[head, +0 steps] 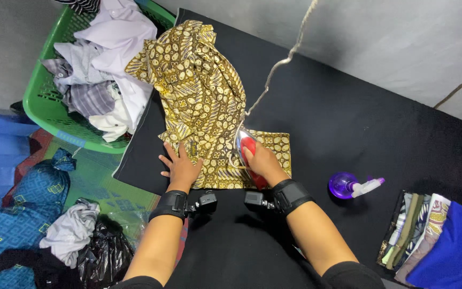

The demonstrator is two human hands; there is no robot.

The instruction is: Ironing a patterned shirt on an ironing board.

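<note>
Right hand (260, 160) is closed round the handle of the red iron (246, 147), soleplate down on the patterned shirt (201, 96) spread over the black mat (348, 123). Left hand (180, 167) lies flat, fingers spread, pinning the hem. Advisable: keep that cloth taut, fingers clear of the iron. Green basket (44, 107) at left holds crumpled pale garments.

Shirt (201, 96): yellow-gold with brown batik motifs. Iron (247, 147): red and silver. Surface (348, 118): black cloth. Basket (49, 115): green; contents white, grey plaid. Spray bottle (343, 185): purple, white nozzle. Wrist straps (290, 195): black.
</note>
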